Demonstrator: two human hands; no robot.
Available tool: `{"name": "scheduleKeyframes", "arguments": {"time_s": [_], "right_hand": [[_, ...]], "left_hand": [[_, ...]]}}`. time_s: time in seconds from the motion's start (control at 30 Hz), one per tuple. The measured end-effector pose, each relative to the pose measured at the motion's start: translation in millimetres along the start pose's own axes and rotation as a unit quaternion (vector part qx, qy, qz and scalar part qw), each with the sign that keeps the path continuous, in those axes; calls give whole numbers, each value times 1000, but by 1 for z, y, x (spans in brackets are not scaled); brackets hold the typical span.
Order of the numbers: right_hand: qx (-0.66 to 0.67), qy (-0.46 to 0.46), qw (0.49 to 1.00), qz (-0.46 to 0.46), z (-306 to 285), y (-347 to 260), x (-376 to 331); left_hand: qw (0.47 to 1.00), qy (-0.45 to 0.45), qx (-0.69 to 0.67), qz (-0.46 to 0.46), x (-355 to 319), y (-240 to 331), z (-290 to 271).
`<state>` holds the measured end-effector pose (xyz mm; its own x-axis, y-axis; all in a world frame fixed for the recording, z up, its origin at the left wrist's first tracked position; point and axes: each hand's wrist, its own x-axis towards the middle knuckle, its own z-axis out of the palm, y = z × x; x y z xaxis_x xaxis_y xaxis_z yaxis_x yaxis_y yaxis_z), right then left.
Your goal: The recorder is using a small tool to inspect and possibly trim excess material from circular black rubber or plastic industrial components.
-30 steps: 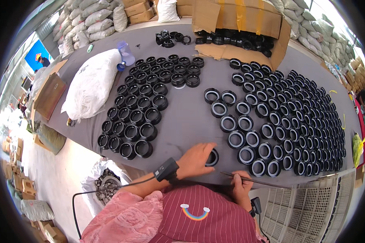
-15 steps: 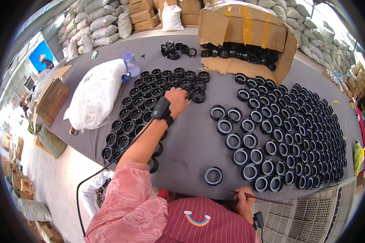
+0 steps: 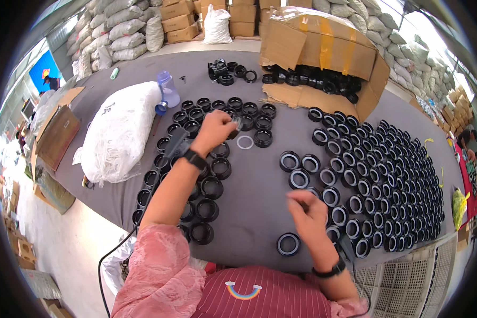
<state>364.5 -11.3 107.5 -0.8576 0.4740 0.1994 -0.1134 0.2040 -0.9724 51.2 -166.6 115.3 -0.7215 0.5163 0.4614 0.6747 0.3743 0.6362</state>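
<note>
My left hand (image 3: 215,130) is closed in a pinch over the left group of black ring-shaped caps (image 3: 212,186). A small pale piece (image 3: 238,123) shows at its fingertips, too small to name. Just below it, a thin white ring (image 3: 245,142) lies flat on the grey table. My right hand (image 3: 308,212) hovers over the near edge of the right group, fingers curled and somewhat blurred; what they hold, if anything, is hidden. Below it sits a single black cap with a white ring inside (image 3: 288,244). The many caps on the right (image 3: 363,186) also have white rings inside.
A torn cardboard box (image 3: 323,45) with black parts inside stands at the far side. Loose black caps (image 3: 226,79) lie left of it. A white plastic sack (image 3: 123,132) and a clear blue bottle (image 3: 167,89) are at the left. Plastic crates (image 3: 408,275) stand at the lower right.
My right hand has risen from the table's near edge and moved forward; the thin dark rod it held no longer shows. A white ring now lies uncovered beside my left hand.
</note>
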Motion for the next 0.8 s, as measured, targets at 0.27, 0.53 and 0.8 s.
{"name": "scheduleKeyframes", "arguments": {"time_s": [0.27,0.53,0.8], "right_hand": [[-345,-99,926,-117,115,99,173],[-471,-128,868,-90,142,134,199],[-205,-109,973,3,120,49,130]], "left_hand": [[717,137,-656,-193,-154,26,-122],[502,193,-805,-250,-257,50,-94],[419,144,-862,-245,-262,63,-58]]}}
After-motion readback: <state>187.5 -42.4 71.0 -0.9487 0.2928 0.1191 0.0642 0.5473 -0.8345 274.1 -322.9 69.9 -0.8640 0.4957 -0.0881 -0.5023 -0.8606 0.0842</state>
